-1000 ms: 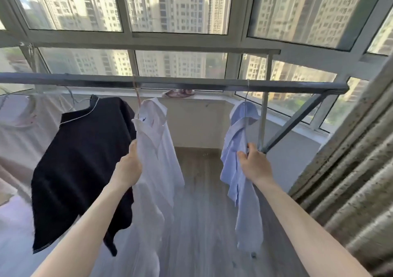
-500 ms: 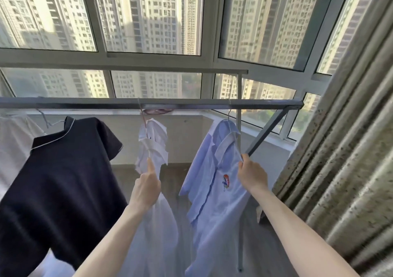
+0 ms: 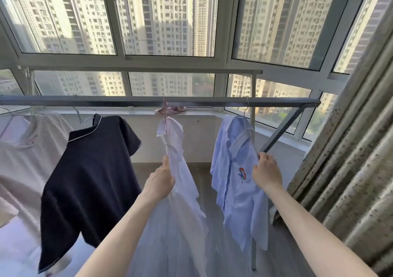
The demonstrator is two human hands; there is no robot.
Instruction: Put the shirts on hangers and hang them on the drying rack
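Observation:
A grey drying rack bar (image 3: 127, 101) runs across the view. Several shirts hang from it on hangers. At the far left is a pale pink shirt (image 3: 25, 149), then a dark navy shirt (image 3: 93, 170). A white shirt (image 3: 176, 191) hangs in the middle on a pink hanger, and my left hand (image 3: 161, 181) grips its front edge. At the right a light blue shirt (image 3: 238, 181) with a small red and blue badge hangs on a wire hanger; my right hand (image 3: 265, 172) pinches its right front edge.
Large windows (image 3: 161, 21) stand behind the rack, with a white sill (image 3: 202, 115) holding a pink item. A patterned curtain (image 3: 350, 159) hangs close on the right. The rack's slanted brace (image 3: 282, 129) and upright post (image 3: 253, 244) stand beside the blue shirt. Wooden floor lies below.
The view has tilted up and drawn back a little. The blue shirt has turned from edge-on to face me, showing its badge. Both hands keep their hold on the shirts.

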